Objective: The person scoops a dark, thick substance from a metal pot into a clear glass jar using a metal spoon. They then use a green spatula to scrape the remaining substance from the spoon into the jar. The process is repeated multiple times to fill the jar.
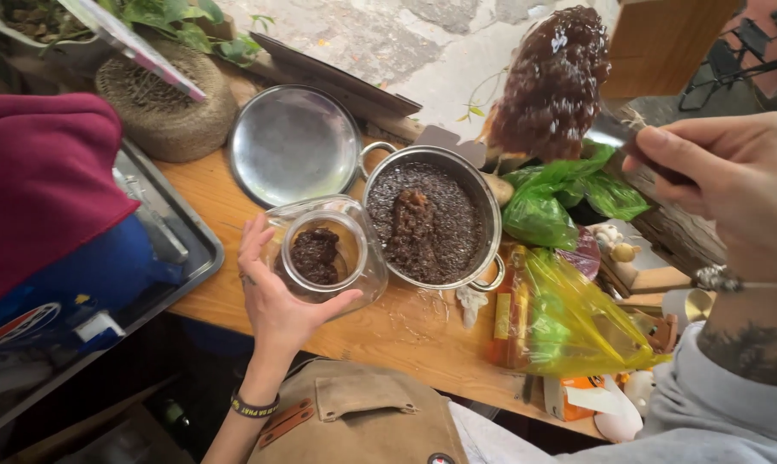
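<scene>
My left hand cups a clear glass jar on the wooden table; the jar is tilted and holds some dark brown paste at its bottom. Right beside it stands a steel pot with two handles, filled with the same dark paste. My right hand is raised at the right and grips a metal spoon handle. The spoon is heaped with a large glossy lump of brown paste and hangs high above the pot.
A round steel lid lies behind the jar. Green and yellow plastic bags sit right of the pot. A metal tray with maroon and blue cloth is at the left. A woven plant pot stands at the back.
</scene>
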